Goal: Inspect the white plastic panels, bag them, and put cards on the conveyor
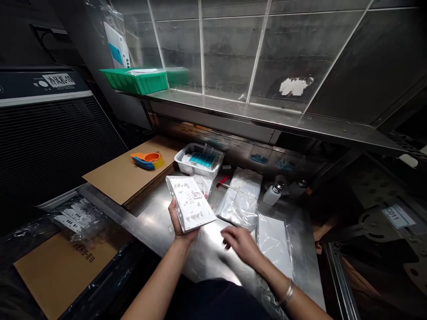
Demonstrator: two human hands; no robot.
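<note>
My left hand [180,229] grips a white moulded plastic panel [191,204] with small raised details on its upper face, held tilted above the steel table. Behind the panel shows a clear plastic bag [204,183]; whether the hand touches it I cannot tell. My right hand [243,246] hovers to the right of the panel, fingers loosely bent and apart, with nothing seen in them. Nearest to it lies a stack of clear plastic bags [242,195]. A white sheet-like piece in clear plastic [275,242] lies farther right.
A white tray [178,161] with blue-labelled items stands at the back of the steel table [147,218]. An orange and blue tape dispenser [148,161] rests on cardboard [116,178]. White pump bottle [272,194] and red cutter [222,181] are behind the bags. A shelf [213,104] holds a green bin [142,83].
</note>
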